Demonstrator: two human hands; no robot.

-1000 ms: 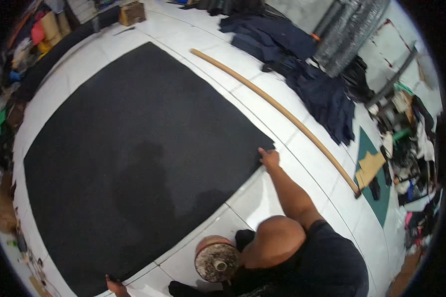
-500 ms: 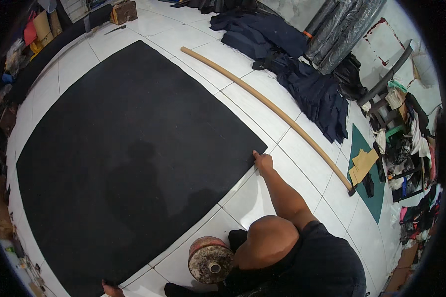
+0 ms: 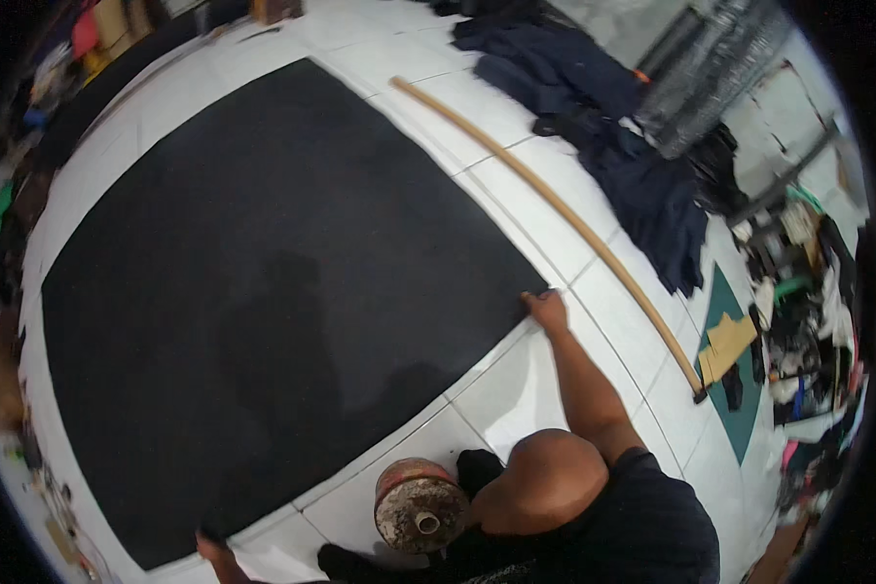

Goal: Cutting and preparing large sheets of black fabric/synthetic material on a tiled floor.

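The cloth spreads upper-left from the right hand, pinching its right corner, and the left hand, grip unclear.

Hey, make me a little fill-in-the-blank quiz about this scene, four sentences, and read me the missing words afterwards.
1. The big cloth spread out in front of the person is ____ in colour.
2. The hand nearer the long tan pole is the person's ____ one.
3. The floor is laid with white ____.
4. The flat tan pieces lie on a sheet coloured ____.

Missing words: black; right; tiles; green.
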